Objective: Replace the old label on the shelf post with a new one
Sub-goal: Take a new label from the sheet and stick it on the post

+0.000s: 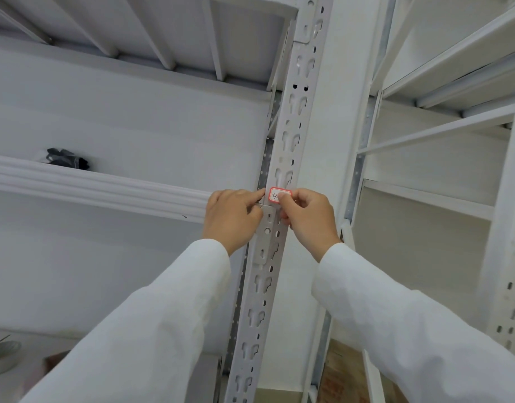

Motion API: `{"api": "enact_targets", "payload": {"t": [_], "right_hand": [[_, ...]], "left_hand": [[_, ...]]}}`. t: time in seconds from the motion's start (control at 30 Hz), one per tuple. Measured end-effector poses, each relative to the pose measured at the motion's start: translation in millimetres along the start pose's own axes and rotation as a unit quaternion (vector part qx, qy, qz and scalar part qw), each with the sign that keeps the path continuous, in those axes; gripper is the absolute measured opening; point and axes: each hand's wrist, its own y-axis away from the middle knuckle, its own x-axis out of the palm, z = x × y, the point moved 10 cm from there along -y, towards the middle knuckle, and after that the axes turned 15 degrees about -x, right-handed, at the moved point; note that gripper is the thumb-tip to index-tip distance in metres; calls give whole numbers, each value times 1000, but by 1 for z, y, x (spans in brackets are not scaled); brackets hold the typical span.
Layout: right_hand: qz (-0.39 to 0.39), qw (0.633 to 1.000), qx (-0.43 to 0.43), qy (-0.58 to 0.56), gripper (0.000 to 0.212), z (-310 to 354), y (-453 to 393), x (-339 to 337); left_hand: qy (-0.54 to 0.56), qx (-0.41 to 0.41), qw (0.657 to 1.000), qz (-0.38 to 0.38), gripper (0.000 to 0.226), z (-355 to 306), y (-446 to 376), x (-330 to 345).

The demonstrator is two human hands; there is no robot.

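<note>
Both hands (275, 213) at post label (276, 195)

The post (291, 126) in front of me is pale grey-white metal, patterned all the way up with repeating keyhole-shaped slots and small round holes that show dark. The label (279, 195) on it is white with a red border and dark handwritten marks. My sleeves (151, 324) are plain white. The shelves (105, 187) to my left and right are white too, and the edge of the left one has ridged lines running along it. A small bundle (66, 159) lying on that left shelf is black with grey patches. Down at the bottom, between the racks, the floor (337, 373) looks brownish tan with faint reddish marks.
</note>
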Motion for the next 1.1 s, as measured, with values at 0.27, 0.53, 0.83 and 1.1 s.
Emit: {"api": "enact_targets", "payload": {"t": [0.27, 0.53, 0.83, 1.1], "right_hand": [[11, 1000, 9, 26, 20, -4, -4, 2], [44, 995, -3, 88, 28, -4, -11, 4], [60, 993, -10, 105, 30, 3, -11, 1], [75, 990, -23, 120, 32, 6, -12, -2]], "left_hand": [[-4, 2, 1000, -6, 39, 2, 0, 1], [-25, -81, 996, -1, 41, -2, -13, 3], [-32, -110, 993, 38, 48, 2, -23, 6], [-32, -122, 992, 23, 46, 2, -24, 7]]}}
